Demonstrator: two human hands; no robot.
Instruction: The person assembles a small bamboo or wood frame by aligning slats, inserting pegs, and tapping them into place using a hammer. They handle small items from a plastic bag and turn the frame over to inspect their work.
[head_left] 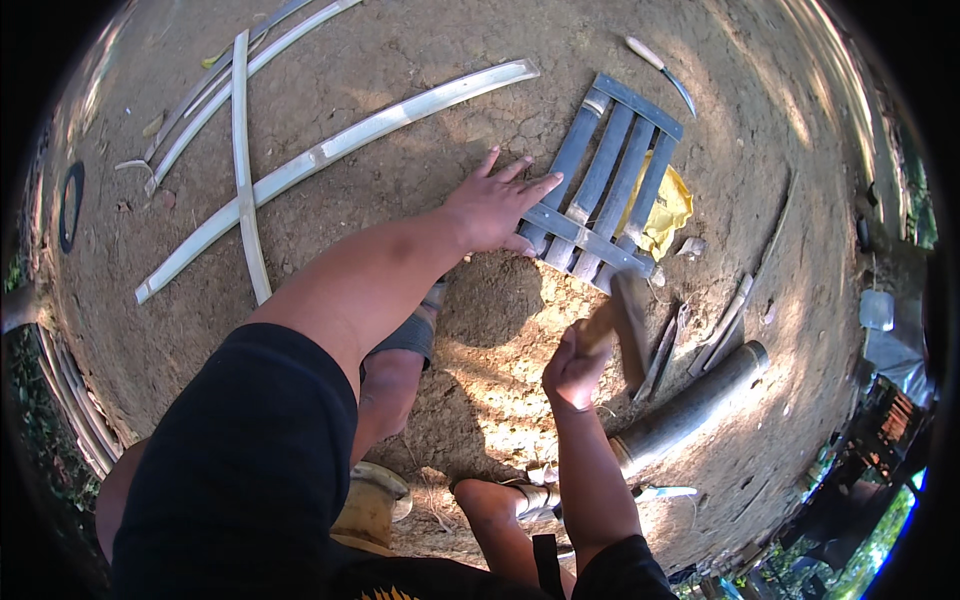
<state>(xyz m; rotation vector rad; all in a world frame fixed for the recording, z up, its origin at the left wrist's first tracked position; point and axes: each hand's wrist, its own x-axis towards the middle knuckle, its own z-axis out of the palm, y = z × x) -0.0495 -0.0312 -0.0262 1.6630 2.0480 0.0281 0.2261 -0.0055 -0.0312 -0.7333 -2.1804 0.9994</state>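
Observation:
A small rack of dark bamboo slats (598, 168), joined by two crosswise strips, lies on the dirt right of centre. My left hand (497, 207) rests at the rack's left edge by the nearer strip, its fingers spread and holding nothing. Below the rack's near corner, my right hand (576, 372) is wrapped round the wooden handle of a hammer (629, 330). The hammer's head is smeared by motion, and I cannot tell whether it touches the rack. Partly under the rack's right side is a crumpled yellow sheet or bag (668, 207).
Long split bamboo strips (335, 148) cross at the upper left. Beyond the rack lies a curved knife (662, 72) with a pale handle. At right are a thick bamboo tube (700, 405), another long-handled tool (735, 308) and a dark pincer-like tool (664, 350). A blade (665, 492) lies near my right forearm.

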